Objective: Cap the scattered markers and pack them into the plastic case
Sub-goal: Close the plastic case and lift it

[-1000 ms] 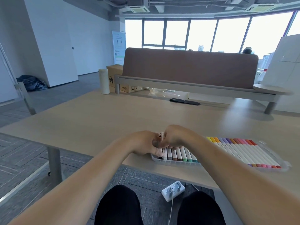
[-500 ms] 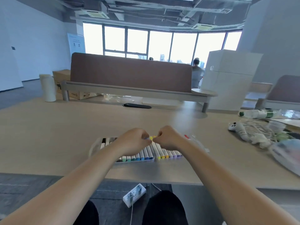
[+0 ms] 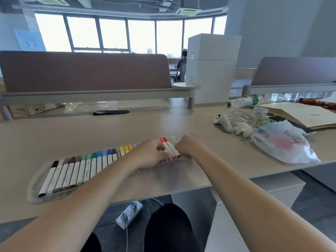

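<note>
markers (image 3: 81,170) in a row inside plastic case (image 3: 33,180) near table (image 3: 91,130) front edge | left hand (image 3: 149,153) curled over the pink ones, grip unclear | right hand (image 3: 187,147) curled at case's right end, hold unclear

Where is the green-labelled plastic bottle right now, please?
In the head view, the bottle lies on its side at the far right of the table, just behind the tangle of white cables.

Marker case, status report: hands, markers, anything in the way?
Left hand, right hand at right end of plastic case, grips unclear. Visible markers capped, rowed inside. Plastic bag apart, right.
</note>
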`<action>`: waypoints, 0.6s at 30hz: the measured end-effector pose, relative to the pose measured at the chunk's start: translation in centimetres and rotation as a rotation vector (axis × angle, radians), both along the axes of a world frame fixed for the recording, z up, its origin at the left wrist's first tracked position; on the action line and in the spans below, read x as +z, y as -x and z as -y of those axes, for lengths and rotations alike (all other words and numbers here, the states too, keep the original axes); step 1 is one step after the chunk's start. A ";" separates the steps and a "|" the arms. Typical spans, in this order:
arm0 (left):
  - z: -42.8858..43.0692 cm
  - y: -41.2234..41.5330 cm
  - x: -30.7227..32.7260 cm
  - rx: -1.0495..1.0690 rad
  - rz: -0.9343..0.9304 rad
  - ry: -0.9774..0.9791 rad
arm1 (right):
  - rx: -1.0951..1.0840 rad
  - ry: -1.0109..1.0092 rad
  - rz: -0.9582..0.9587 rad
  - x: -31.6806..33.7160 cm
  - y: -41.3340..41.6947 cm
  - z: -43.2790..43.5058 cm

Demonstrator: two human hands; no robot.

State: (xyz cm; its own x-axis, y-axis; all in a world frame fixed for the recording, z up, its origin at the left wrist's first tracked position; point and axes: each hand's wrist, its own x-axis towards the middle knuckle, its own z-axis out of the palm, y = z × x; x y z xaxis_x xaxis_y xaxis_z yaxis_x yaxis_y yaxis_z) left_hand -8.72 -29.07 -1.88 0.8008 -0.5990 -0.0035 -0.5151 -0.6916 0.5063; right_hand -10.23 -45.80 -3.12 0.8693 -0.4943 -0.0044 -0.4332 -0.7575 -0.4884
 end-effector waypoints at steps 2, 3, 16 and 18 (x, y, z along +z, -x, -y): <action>0.2 0.0 -0.2 0.007 0.000 -0.008 | -0.002 -0.039 0.022 -0.3 -0.2 0.1; 0.2 0.1 -0.3 0.009 -0.002 -0.013 | 0.001 -0.063 0.019 -0.4 -0.2 0.2; -4.7 1.9 6.3 0.096 0.074 0.295 | 0.142 -0.709 0.407 9.0 1.4 -5.2; -6.9 2.0 7.6 0.135 0.081 0.331 | 0.236 -0.730 0.456 10.9 1.8 -8.4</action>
State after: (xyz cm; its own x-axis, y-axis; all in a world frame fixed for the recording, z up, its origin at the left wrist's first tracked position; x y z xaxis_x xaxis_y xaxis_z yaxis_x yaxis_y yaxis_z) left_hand -10.72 -22.13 5.70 0.8622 -0.4462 0.2396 -0.4782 -0.5615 0.6753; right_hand -11.99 -37.37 7.81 0.9421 -0.3119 0.1234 0.0493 -0.2352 -0.9707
